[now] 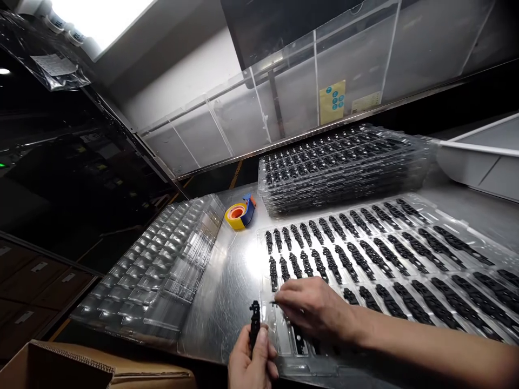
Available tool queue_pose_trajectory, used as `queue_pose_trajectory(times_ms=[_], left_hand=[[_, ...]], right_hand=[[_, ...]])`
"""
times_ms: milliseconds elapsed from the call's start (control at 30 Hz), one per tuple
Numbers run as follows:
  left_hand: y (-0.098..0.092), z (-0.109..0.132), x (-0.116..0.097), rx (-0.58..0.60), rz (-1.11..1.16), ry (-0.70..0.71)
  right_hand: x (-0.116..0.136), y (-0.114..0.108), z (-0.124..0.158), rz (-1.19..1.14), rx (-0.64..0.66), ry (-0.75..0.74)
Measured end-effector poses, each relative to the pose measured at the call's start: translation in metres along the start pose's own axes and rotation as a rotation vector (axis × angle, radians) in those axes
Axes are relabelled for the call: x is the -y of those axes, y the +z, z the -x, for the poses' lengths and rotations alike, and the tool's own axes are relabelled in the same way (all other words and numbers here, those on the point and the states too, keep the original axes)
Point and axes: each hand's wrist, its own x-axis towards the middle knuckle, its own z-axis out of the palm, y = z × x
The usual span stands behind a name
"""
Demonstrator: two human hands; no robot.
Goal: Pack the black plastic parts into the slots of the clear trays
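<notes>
My left hand [252, 361] is closed around a black part [254, 324], which stands upright between thumb and fingers at the table's front. Just right of it, my right hand [310, 307] is closed over the near left corner of a clear tray [290, 364]; a small dark thing pokes out at its fingertips, too small to name. Rows of similar black parts [373, 258] lie in the tray's slots. My right hand and forearm hide some of the slots.
Stacked filled trays [344, 183] stand at the back, and stacked clear trays [158, 265] at the left. Between them lies a tape dispenser [240, 214]. A white bin [478, 162] is at the right, a cardboard box [138, 373] at the lower left.
</notes>
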Motion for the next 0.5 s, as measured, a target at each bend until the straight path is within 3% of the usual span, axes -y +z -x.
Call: queue_pose_trajectory(times_ms=[133,200,367,500], left_hand=[[-0.009,0.002,0.004,-0.063,0.051,-0.005],[-0.011,0.002,0.008,-0.072,0.057,0.003],[-0.014,-0.001,0.021,-0.064,0.0,0.036],[-0.023,0.0,0.026,-0.06,-0.046,0.015]], right_hand=[[0.006,0.005,0.007,0.227,0.241,-0.252],[0.009,0.008,0.009,0.258,0.319,-0.235],[0.007,0.013,0.012,0.268,0.375,-0.106],[0.011,0.004,0.017,0.193,0.418,-0.088]])
